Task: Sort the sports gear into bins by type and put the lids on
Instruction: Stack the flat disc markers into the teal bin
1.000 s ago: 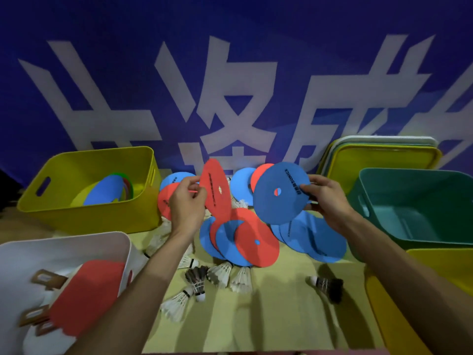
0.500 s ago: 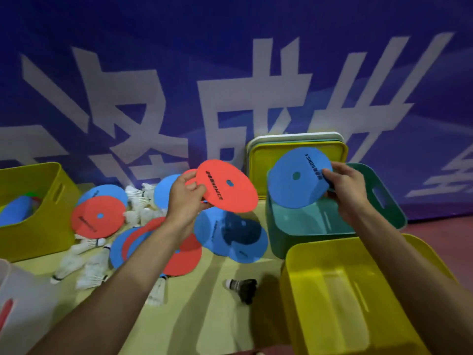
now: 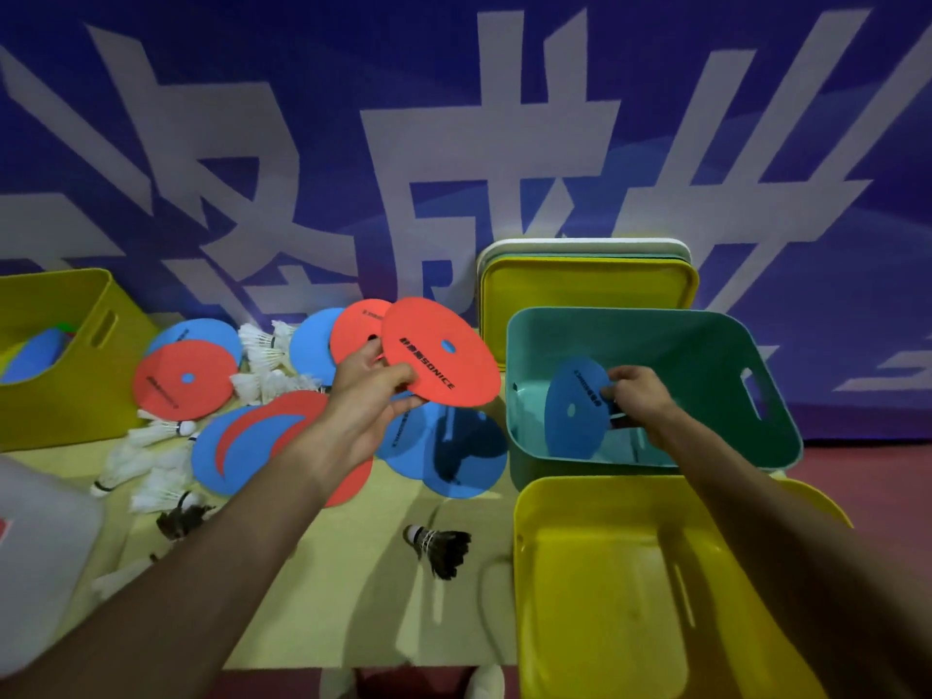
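Right hand (image 3: 640, 401) pinching flat blue marker disc (image 3: 575, 421) edge-down inside teal plastic bin (image 3: 706, 355) at three o'clock, apparently for release; left hand (image 3: 368, 396) gripping flat red marker disc (image 3: 439, 365), probably next.

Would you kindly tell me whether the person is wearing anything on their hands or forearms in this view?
Nothing visible. The left hand and right hand are bare, without gloves; the left forearm and right forearm are uncovered to the frame's edge: no sleeves, watch or wristbands show.

2 yellow bins (image 3: 60, 411), 1 teal bin (image 3: 706, 355), 1 white bin (image 3: 45, 547), 2 dark shuttlecocks (image 3: 444, 549), 2 hands (image 3: 368, 396)
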The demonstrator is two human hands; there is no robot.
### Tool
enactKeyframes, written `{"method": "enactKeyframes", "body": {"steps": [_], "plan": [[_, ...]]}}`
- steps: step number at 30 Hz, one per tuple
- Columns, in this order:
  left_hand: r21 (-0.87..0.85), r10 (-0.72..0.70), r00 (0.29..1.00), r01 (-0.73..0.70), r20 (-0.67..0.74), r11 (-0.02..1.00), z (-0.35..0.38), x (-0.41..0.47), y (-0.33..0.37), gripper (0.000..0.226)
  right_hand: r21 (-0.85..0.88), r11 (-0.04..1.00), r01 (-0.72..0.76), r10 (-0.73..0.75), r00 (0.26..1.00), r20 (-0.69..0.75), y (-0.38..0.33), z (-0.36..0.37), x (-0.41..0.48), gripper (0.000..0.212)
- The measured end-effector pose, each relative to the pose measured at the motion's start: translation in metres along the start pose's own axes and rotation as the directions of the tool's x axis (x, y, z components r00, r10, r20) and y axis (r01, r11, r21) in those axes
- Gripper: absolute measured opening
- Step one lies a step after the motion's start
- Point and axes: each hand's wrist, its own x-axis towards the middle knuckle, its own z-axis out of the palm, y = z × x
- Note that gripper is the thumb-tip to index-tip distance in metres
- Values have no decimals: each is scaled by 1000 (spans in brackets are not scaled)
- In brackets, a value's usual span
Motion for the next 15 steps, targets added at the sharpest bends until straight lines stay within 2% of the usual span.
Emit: {"method": "enactKeyframes", "body": {"steps": [5,9,13,15], "plan": [[-22,6,998,-5,57,1000,-3,3,-1,33,-68,998,-18,22,998,65,3,19,26,16],[-17,11,999,-10,50,1000,-4,6,-3,36,-152,987,-49,64,993,96,11,26,39,16],[-6,23,999,-23,40,1000,0,7,-2,34,-440,898,-15,61,994,92,18,16,43,27],[-1,28,999,-28,37,1000,5,9,-2,36,-529,849,9,44,995,89,17,8,36,31]]}}
